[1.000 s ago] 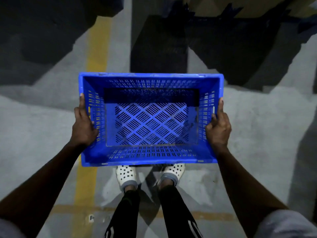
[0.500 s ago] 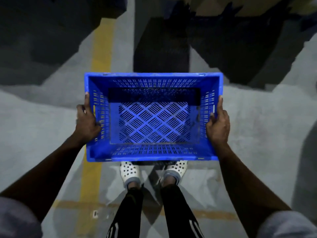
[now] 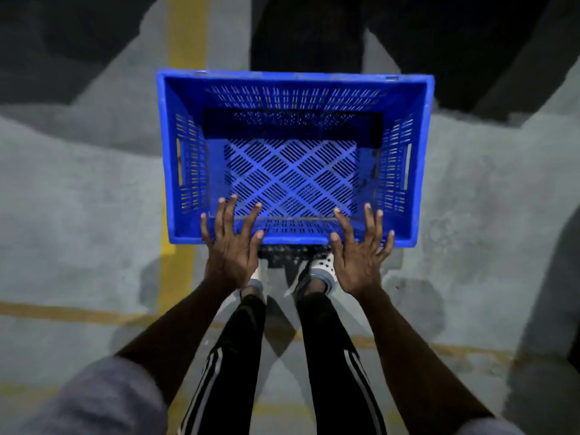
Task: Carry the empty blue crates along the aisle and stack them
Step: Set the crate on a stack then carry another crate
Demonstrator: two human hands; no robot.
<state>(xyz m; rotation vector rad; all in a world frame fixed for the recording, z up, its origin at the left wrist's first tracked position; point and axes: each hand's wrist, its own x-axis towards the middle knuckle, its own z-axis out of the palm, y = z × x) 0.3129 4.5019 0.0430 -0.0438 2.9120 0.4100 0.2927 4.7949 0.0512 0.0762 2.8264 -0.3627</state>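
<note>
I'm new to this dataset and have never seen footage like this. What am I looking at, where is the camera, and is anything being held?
There is no machine here. A person wears one wide-angle camera on the head, looking down, so every picture is their own view. The left hand and right hand are bare, with fingers spread over the near rim of an empty blue crate. Neither hand grips it. I cannot tell whether they touch it, or whether it rests on the grey floor. You can also see a yellow line, white shoes and black trousers.
</note>
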